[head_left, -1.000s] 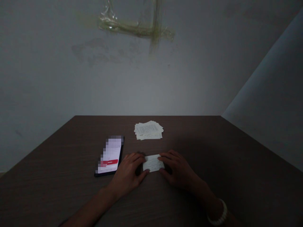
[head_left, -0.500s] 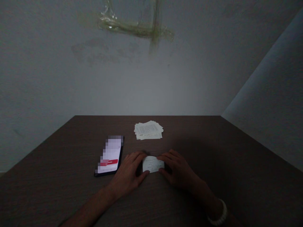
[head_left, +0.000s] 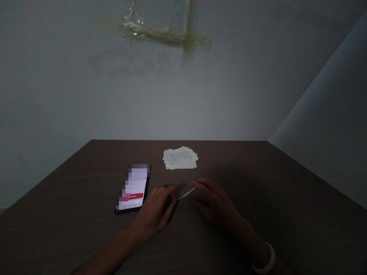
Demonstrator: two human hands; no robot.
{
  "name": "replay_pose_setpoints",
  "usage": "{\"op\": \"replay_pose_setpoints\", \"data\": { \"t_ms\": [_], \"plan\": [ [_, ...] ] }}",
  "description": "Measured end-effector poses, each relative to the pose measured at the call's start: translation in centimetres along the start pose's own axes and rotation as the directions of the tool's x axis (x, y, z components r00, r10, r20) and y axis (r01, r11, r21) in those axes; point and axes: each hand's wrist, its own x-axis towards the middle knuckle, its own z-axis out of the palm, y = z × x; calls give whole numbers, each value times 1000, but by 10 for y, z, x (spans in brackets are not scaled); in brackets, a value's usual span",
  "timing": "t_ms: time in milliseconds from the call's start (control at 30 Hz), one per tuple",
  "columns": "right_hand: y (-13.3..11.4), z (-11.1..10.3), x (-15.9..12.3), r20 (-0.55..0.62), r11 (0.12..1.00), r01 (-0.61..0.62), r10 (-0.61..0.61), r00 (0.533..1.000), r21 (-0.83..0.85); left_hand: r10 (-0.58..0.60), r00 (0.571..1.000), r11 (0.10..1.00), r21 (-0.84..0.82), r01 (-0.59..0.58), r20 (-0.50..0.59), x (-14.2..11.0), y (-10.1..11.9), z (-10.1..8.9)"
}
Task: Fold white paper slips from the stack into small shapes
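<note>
Between my hands a small white paper slip (head_left: 185,194) is turned almost edge-on, a thin slanting line whose right end is higher. The thumb and fingers of my left hand (head_left: 156,206) close round its lower left end. At the upper right end, the fingertips of my right hand (head_left: 215,200) touch the slip, with the thumb lower and slightly blurred. The slip's printing cannot be seen at this angle. Beyond my hands lies a loose pile of printed paper slips (head_left: 180,157).
A phone (head_left: 134,187) with a lit, partly pixelated screen lies just left of my left hand. The dark wooden table (head_left: 86,229) meets a grey wall (head_left: 183,110) at its far edge. Yellowed tape (head_left: 160,36) sticks to the wall. A pale bracelet (head_left: 266,261) circles my right wrist.
The slip, its printed face showing between my hands before, has tipped up to nearly edge-on. My right fingers have risen slightly and the left hand has shifted a little. Phone and pile are unchanged.
</note>
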Motion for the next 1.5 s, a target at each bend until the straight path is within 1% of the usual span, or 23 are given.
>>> {"op": "replay_pose_setpoints", "data": {
  "t_ms": [67,100,200,300,400,433,500,600,700,767,867,967,1033,1067,1133,1200,1267,1400,1500],
  "plan": [
    [1,1,0,-48,1000,29,-30,998,-12,58,998,997,55,-57,-17,0,1,0],
    [1,1,0,-63,998,52,-53,997,-23,97,995,992,86,-96,-6,0,2,0],
    [2,3,-1,-61,991,121,-125,990,-63,196,978,970,132,-203,68,2,5,-1],
    [4,6,-2,-29,988,138,-140,990,-66,209,971,970,105,-221,119,3,7,-2],
    [5,7,-1,-16,994,104,-105,994,-43,218,964,973,44,-227,154,4,8,-3],
    [5,8,-1,-11,997,73,-73,997,-39,224,959,973,24,-231,171,4,9,-3],
    [5,8,0,0,999,-29,29,1000,-36,233,950,971,-1,-238,206,5,10,-4],
    [5,8,2,2,977,-215,215,977,1,228,942,972,-9,-233,245,7,11,-6],
    [3,8,4,23,926,-351,352,936,140,231,938,972,-17,-235,257,8,10,-6],
    [1,7,5,72,881,-396,392,917,260,234,939,971,-20,-236,253,7,10,-6],
    [-3,7,5,121,831,-405,389,913,382,213,942,977,-23,-214,258,7,11,-5],
    [-4,9,5,112,825,-408,397,911,390,207,943,978,-52,-200,262,8,12,-6],
    [-3,12,4,94,828,-413,409,908,380,182,955,982,-84,-167,233,8,13,-8],
    [-2,14,4,84,826,-412,413,907,384,147,966,986,-103,-128,211,9,12,-8],
    [0,15,3,71,816,-404,414,908,412,29,988,991,-136,-8,155,9,9,-8],
    [0,15,3,56,810,-394,412,909,434,-99,989,981,-155,116,113,8,5,-6],
    [-1,14,3,47,815,-381,403,914,437,-163,981,973,-149,178,109,7,2,-3],
    [-4,12,4,57,829,-364,377,924,425,-150,975,974,-143,174,161,7,2,-3],
    [-6,13,3,55,826,-369,384,922,425,-158,973,961,-200,191,170,9,5,-6]
  ]
}}
